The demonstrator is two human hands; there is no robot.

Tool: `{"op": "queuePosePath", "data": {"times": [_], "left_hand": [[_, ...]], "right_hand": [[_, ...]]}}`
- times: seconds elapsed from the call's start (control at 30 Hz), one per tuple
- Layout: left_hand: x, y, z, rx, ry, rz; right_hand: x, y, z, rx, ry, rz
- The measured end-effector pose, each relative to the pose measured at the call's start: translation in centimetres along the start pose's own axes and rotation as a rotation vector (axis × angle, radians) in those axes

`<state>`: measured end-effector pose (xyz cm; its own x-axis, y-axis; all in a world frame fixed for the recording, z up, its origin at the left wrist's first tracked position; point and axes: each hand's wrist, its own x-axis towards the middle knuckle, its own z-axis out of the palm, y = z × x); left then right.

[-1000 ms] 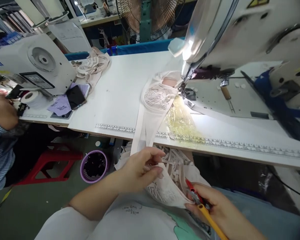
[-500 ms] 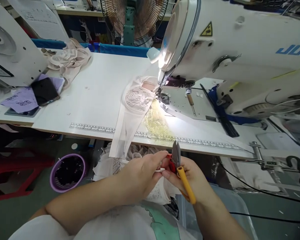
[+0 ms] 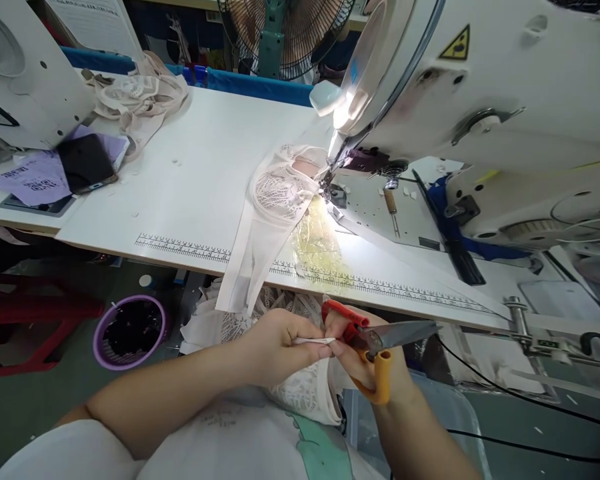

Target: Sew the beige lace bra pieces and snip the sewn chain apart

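Over my lap, my left hand (image 3: 275, 343) pinches a narrow white strip of fabric (image 3: 310, 341) between thumb and fingers. At the strip's other end are the thumb and fingertips of my right hand (image 3: 393, 370). Red and orange-handled scissors (image 3: 405, 333) hang on that same hand, their blades pointing right, away from the strip. A pale lace bra (image 3: 283, 193) lies on the table with one edge at the needle of the white sewing machine (image 3: 505, 87). Its band droops over the front edge, just beyond my hands. More white lace pieces (image 3: 310, 393) rest below my hands.
A ruler scale (image 3: 180, 248) runs along the front of the white table (image 3: 205, 167). Left are a phone (image 3: 86, 163) on papers and a garment pile (image 3: 147, 100). A purple basket (image 3: 97, 340) and red stool (image 3: 40, 320) stand on the floor. Behind is a fan (image 3: 285, 33).
The scissors have swung from blades pointing up to blades pointing right. More of the white strip shows between my hands. The whole view has shifted slightly.
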<state>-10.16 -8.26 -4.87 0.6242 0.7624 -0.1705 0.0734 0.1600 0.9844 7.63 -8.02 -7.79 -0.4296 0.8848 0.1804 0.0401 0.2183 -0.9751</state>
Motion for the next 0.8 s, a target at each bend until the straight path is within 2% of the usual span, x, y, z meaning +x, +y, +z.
{"op": "queuePosePath", "data": {"times": [0.1,0.23,0.37,0.53,0.73,0.8], "left_hand": [[0.1,-0.4,0.0,0.065,0.034,0.036],[0.2,-1.0,0.1,0.285,0.082,0.102],[0.5,-1.2,0.2,0.378,0.080,0.105],[0.7,-0.9,-0.2,0.161,0.027,-0.032],[0.8,-0.5,-1.4,-0.069,-0.014,-0.150],[0.9,-0.6,-1.6,-0.127,-0.017,-0.185]], "right_hand": [[0.1,-0.2,-0.2,0.025,-0.029,0.084],[-0.1,0.2,-0.6,-0.008,-0.072,0.176],[-0.1,0.6,-0.4,-0.031,-0.047,0.239],[0.4,-0.4,-0.7,0.029,-0.073,0.313],[-1.0,-0.4,-2.5,-0.126,-0.399,0.299],[-1.7,-0.1,-2.7,-0.189,-0.460,0.303]]}}
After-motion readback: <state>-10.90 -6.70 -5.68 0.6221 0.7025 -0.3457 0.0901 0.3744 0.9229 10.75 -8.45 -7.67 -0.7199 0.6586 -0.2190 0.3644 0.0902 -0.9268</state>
